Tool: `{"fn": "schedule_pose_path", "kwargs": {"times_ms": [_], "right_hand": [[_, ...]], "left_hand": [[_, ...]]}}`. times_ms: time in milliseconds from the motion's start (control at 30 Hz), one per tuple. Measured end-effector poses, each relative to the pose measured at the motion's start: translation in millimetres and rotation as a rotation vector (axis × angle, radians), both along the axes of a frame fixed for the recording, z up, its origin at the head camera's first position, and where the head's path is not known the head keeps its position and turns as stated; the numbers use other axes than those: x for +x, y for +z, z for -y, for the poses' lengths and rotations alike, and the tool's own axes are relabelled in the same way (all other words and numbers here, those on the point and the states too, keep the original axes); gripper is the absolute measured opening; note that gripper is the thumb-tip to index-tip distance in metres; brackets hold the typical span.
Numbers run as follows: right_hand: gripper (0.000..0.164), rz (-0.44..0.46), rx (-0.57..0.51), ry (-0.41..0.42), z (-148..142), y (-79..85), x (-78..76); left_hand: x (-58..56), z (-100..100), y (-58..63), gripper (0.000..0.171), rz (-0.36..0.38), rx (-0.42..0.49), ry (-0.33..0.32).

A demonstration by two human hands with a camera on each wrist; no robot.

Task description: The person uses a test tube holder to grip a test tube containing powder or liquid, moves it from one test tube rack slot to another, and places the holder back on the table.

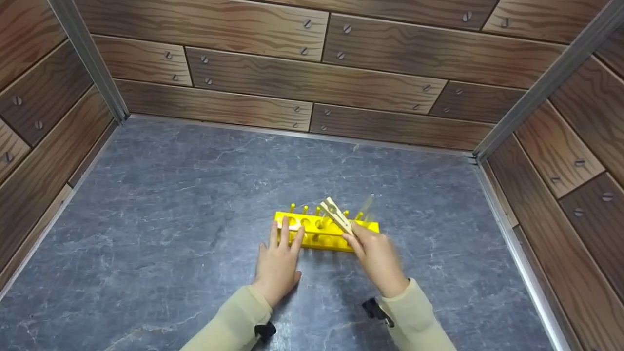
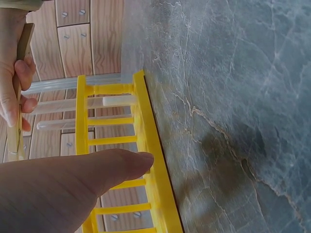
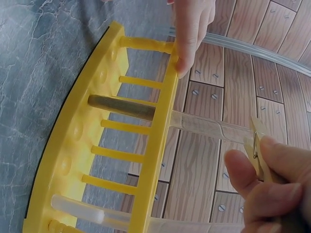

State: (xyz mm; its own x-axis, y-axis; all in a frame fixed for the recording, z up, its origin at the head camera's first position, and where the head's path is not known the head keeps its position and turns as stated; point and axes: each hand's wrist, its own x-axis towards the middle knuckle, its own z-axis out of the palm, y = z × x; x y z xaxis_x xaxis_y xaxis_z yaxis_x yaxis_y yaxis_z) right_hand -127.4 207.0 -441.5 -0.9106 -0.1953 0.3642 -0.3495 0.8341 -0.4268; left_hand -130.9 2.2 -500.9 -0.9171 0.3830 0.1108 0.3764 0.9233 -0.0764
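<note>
Wood-patterned walls (image 1: 243, 68) with grey metal corner strips close three sides of the grey-blue, marbled worktop (image 1: 170, 219). The yellow rack (image 1: 321, 232) stands well apart from the back edge, nearer to the right edge than to the left. The left hand (image 1: 278, 265) rests its straight fingers on the rack's left part. The right hand (image 1: 382, 256) pinches a wooden clamp (image 1: 337, 214), its tip at the upper end of a dark-filled tube (image 3: 129, 109) standing in the rack; whether it grips the tube, I cannot tell.
</note>
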Motion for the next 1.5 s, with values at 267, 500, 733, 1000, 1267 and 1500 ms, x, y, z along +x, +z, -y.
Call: {"fn": "schedule_pose_path", "kwargs": {"times_ms": [267,500,733,1000,1267,1500], "right_hand": [[0.022,0.043,0.022,-0.006,1.1,-0.3,0.5],[0.019,0.065,0.014,0.006,1.3,-2.2,1.2],[0.019,0.061,0.019,0.005,2.6,-3.6,1.1],[0.019,0.064,0.019,-0.003,3.2,-4.9,1.5],[0.021,0.062,0.028,0.000,3.0,-6.6,1.3],[0.022,0.053,0.022,0.009,2.0,-8.0,1.5]], "left_hand": [[-0.4,-0.3,-1.0,0.100,-0.008,0.009,0.000],[0.1,0.2,-1.8,0.101,-0.039,0.017,-0.001],[0.4,0.5,-2.2,0.100,-0.035,0.046,-0.002],[0.5,0.4,-2.7,0.100,-0.039,0.035,-0.003],[0.7,0.0,-2.8,0.099,-0.021,0.042,-0.002],[1.7,0.1,-3.6,0.100,-0.054,0.024,-0.003]]}}
